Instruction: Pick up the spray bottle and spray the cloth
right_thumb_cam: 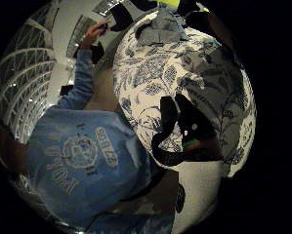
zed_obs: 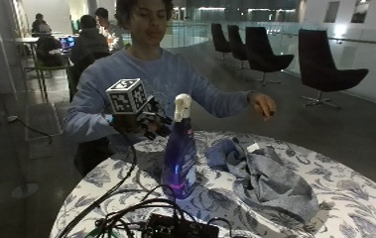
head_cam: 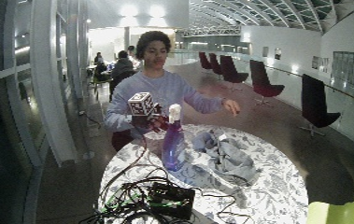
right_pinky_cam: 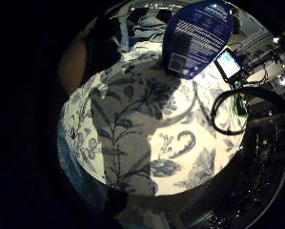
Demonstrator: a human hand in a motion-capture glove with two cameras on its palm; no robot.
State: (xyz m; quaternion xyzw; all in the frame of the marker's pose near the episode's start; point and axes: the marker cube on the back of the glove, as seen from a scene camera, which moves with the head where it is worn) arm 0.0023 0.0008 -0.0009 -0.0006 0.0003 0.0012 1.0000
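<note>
- Black electronics box (zed_obs: 174,229) and a tangle of dark cables (zed_obs: 118,208) are lying at the near edge of the round table (zed_obs: 346,198), which is wearing a white cloth with a blue floral print.
- Purple spray bottle (zed_obs: 179,159) is standing upright on the table just beyond the cables, its white trigger head (zed_obs: 182,106) pointing up; nothing is gripping it. In the little finger side palm view the bottle's blue back label (right_pinky_cam: 197,38) is showing, with the bottle standing on the floral cover.
- Grey-blue cloth (zed_obs: 267,176) is lying crumpled on the table to the right of the bottle, close to it but not touching as far as can be seen.
- Gloved right hand (zed_obs: 141,125) is hovering above the far left part of the table, just left of the bottle's head and apart from it. Its fingers are appearing loosely curled and holding nothing.
- Bare left hand (zed_obs: 263,105) is hanging in the air beyond the cloth, well above the table, fingers drooping and relaxed.
- The person, in a light blue sweatshirt (zed_obs: 167,82), is sitting at the far side of the table.
</note>
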